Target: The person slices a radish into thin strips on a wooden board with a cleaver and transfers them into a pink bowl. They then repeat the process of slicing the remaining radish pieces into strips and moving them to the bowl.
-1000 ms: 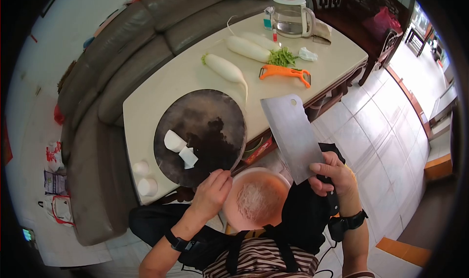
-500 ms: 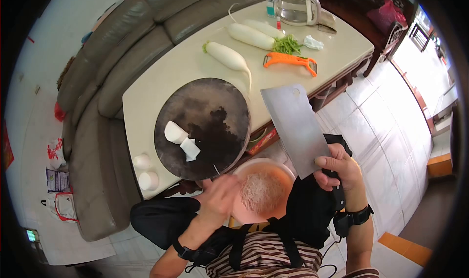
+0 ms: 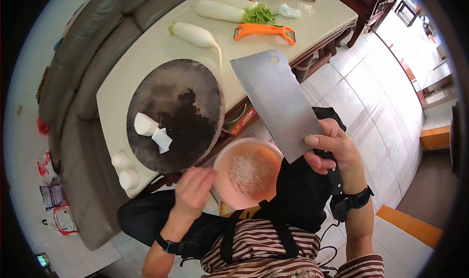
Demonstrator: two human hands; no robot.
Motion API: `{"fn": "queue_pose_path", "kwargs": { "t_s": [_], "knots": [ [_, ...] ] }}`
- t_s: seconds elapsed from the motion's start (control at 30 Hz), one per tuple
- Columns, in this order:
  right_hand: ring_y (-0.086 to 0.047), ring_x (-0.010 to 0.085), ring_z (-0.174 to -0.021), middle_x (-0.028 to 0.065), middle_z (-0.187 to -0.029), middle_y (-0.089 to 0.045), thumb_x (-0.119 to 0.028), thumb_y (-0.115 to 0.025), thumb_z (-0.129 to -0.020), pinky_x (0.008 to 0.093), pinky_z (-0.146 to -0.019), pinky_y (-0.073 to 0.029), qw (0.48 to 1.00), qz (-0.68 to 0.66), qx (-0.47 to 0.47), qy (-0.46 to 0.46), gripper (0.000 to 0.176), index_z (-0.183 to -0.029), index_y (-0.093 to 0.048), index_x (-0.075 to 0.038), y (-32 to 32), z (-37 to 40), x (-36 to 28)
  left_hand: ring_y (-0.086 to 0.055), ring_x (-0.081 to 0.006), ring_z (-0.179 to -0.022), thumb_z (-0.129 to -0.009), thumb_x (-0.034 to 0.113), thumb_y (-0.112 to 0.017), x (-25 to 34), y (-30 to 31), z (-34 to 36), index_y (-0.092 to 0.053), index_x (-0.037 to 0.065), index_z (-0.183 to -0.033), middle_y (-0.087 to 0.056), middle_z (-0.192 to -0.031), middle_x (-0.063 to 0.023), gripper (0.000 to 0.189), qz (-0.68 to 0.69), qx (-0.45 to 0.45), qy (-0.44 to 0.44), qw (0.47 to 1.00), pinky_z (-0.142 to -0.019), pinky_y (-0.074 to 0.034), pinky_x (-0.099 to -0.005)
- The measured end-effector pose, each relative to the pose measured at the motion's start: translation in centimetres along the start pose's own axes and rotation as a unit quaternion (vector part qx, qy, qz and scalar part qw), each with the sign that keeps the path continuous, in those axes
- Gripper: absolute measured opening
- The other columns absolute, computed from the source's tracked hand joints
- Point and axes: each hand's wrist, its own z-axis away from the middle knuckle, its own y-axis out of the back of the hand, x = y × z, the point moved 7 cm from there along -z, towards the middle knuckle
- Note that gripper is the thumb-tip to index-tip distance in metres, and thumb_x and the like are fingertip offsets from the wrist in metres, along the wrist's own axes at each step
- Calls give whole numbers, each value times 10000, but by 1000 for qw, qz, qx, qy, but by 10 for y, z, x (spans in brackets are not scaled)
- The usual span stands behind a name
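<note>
Holding: right hand (image 3: pixel 332 148) closed round cleaver (image 3: pixel 278 100) handle, blade raised flat past the near edge of the table (image 3: pixel 146 51).
Left hand (image 3: pixel 193 192): fingers bent against pink bowl (image 3: pixel 246 173) rim; hold unclear.
Bowl: below the table's near edge.

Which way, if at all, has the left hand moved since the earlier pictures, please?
Yes. The left hand has drawn back from the board's near rim toward the person, and is now beside the bowl.
</note>
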Motion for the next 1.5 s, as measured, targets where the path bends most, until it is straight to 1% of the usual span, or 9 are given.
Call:
{"fn": "queue_pose_path", "kwargs": {
  "t_s": [0.23, 0.43, 0.73, 1.0, 1.27, 1.37, 1.43, 1.47, 1.5],
  "knots": [
    [-343, 71, -333, 102, -577, -542, -85, -545, -937, 234, -324, -325, 998, -56, 40, 11, 200, -1037, -587, 84, 20, 14, 0, -628, -401, -931, -816, 80, -665, -46, -180, 76, -658, 27, -1053, -660, -963, -184, 242, 226, -300, 296, 879, -815, -518, -444],
    [-340, 96, -321, 114, -499, -477, -19, -464, -926, 259, -296, -306, 986, -154, 50, 48, 334, -1243, -529, 60, 55, 41, 6, -552, -400, -1128, -733, 110, -789, -98, -312, 171, -631, 23, -1176, -595, -1173, -218, 478, 156, -434, 304, 833, -949, -474, -435],
    [-346, 116, -351, 247, -680, -576, 75, -519, -869, 269, -314, -219, 944, -309, 94, 67, 373, -1219, -475, 198, 65, 48, 4, -312, -425, -1372, -634, 124, -872, -113, -363, 212, -184, 60, -1522, -331, -1468, -260, 1126, 180, -376, 408, 812, -1102, -339, -456],
    [-433, 131, -458, 297, -814, -593, 83, -432, -924, 277, -395, -331, 935, -338, -15, 106, 623, -1496, -189, 39, 66, 49, 1, -214, -480, -1390, -589, 133, -886, -77, -388, 175, -170, 98, -1535, -212, -1505, -312, 1186, 203, -359, 409, 814, -1105, -288, -558],
    [-430, 150, -437, 347, -995, -594, 172, -512, -821, 270, -394, -338, 941, -316, 60, 106, 544, -1336, -336, 168, 69, 54, 4, -373, -476, -1303, -676, -13, -727, -79, -443, 198, -338, 83, -1476, -371, -1404, -317, 895, 219, -290, 326, 872, -1010, -401, -544],
    [-417, 147, -417, 358, -972, -588, 173, -518, -816, 285, -382, -339, 927, -339, -115, 112, 514, -1304, -356, 180, 61, 31, -5, -575, -370, -1118, -739, -30, -704, -84, -469, 238, -494, 30, -1356, -562, -1245, -216, 655, 279, -308, 365, 833, -947, -486, -478],
    [-532, 237, -462, 309, -830, -616, 73, -580, -863, 348, -402, -436, 945, -310, -47, 93, 279, -1105, -475, 162, 70, 45, -1, -661, -250, -957, -832, -31, -661, -88, -477, 262, -575, 7, -1260, -656, -1102, -108, 438, 512, -229, 581, 589, -841, -564, -396],
    [-647, 327, -507, 260, -688, -645, -26, -642, -909, 412, -422, -534, 958, -277, 23, 74, 176, -906, -595, 144, 77, 51, 4, -661, -250, -957, -832, -31, -661, -91, -466, 255, -575, 7, -1260, -656, -1102, -108, 438, 508, -228, 583, 591, -841, -564, -396],
    [-647, 327, -507, 260, -688, -645, -26, -642, -909, 412, -422, -534, 956, -282, 20, 74, 176, -906, -595, 144, 71, 55, 4, -665, -215, -941, -862, -12, -653, -85, -455, 255, -578, 10, -1254, -658, -1108, -92, 400, 602, -209, 607, 475, -797, -580, -372]
  ]
}}
